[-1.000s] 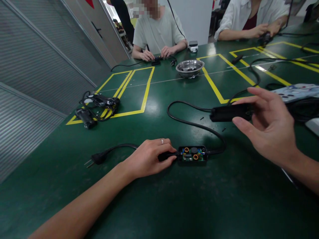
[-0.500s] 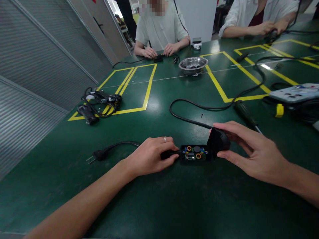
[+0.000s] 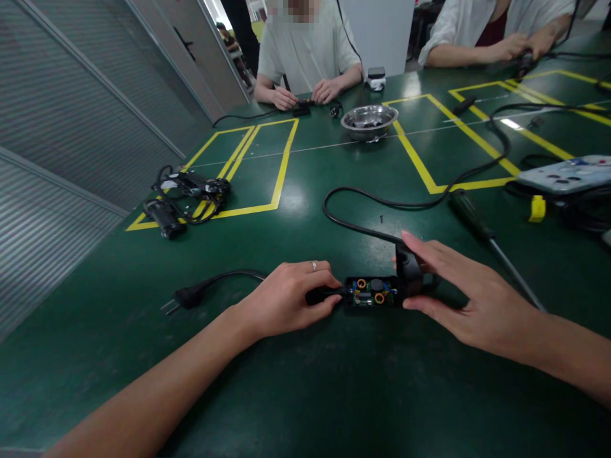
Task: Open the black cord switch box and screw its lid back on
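Observation:
A small black case (image 3: 351,304) lies uncovered on the green table, its circuit board (image 3: 371,292) with copper coils showing. My left hand (image 3: 291,296) pinches the black cable end at the case's left side; from it a cord runs to a two-pin plug (image 3: 188,296). At the right end, my right hand (image 3: 470,289) grips a black plastic housing (image 3: 409,272) between thumb and fingers, tilted upright against the case. Another black cord (image 3: 356,227) leads off behind this housing. Just behind the right hand lies a screwdriver (image 3: 496,245).
A tiny screw (image 3: 381,219) lies beyond the case. Tangled black cables (image 3: 191,194) sit at left, a metal bowl (image 3: 369,122) farther back, a phone (image 3: 566,175) at right. Two people (image 3: 305,57) work across the table, which bears yellow tape (image 3: 284,172).
My right hand has moved slightly left and turned the black housing more upright. More of the screwdriver shows. My left hand keeps its hold.

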Demonstrator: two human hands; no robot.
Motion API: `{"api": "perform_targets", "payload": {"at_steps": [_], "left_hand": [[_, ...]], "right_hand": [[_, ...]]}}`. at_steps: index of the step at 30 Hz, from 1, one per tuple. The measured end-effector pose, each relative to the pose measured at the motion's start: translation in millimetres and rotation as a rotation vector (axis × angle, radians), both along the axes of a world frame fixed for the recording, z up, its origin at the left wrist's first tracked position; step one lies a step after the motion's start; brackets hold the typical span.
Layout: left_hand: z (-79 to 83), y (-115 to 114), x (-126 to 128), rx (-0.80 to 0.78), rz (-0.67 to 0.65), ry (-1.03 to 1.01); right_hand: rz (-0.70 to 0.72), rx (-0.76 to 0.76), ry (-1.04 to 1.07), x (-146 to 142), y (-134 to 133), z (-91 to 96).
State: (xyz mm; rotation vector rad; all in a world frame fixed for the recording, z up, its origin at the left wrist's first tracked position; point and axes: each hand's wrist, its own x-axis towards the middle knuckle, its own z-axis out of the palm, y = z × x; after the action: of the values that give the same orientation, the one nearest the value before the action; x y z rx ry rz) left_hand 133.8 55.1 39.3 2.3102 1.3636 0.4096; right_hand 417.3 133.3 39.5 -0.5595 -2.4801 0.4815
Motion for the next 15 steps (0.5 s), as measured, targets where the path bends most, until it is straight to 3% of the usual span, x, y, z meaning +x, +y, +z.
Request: {"api": "perform_targets", "payload": {"at_steps": [8, 15], "left_hand": [[3.7, 0.7, 1.3, -0.026, 0.009, 0.008], [2.1, -0.1, 0.8, -0.023, 0.004, 0.022]], "right_hand": [[0.067, 0.145, 0.014, -1.9, -2.5, -4.0], [0.13, 0.161, -0.065, -9.1, -5.6, -5.0]]}}
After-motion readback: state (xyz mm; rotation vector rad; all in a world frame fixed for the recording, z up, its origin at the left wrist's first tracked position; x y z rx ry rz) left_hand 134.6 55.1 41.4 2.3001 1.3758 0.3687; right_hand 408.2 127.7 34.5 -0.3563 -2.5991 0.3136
